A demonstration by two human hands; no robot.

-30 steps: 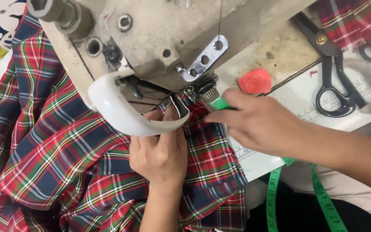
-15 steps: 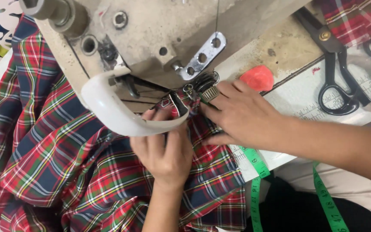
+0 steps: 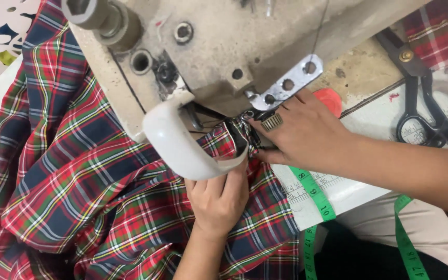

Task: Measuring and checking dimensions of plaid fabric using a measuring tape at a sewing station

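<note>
Feeding looks to be the step in hand: the left hand lies flat, fingers extended, pressing the tartan fabric just below the white guard of the sewing machine. The right hand, at 3 o'clock of the needle area, pinches the cloth's bunched edge. The next move probably calls for even tension from both hands. The fabric's folded edge runs roughly from 7 to 1 o'clock, toward the needle.

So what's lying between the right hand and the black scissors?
In the head view, bare table separates the right hand from the scissors; nothing sits there.
</note>
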